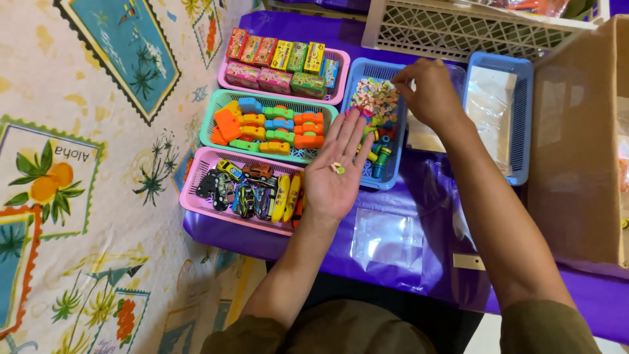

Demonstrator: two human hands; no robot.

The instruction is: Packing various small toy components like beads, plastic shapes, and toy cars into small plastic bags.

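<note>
My left hand (337, 172) is held flat, palm up, above the purple table, with a few tiny coloured beads (337, 168) resting on the palm. My right hand (429, 92) reaches over the blue basket (393, 174) of small colourful beads and little toys, its fingertips pinched at the basket's right rim. Whether it holds a bead is hidden by the fingers.
To the left stand a pink basket (196, 200) of toy cars, a green basket (213, 108) of bright plastic toys and a pink basket (226, 78) of small boxes. A second blue basket (521, 124) holds clear bags. A clear bag (386, 239) lies in front; cardboard box (576, 151) right.
</note>
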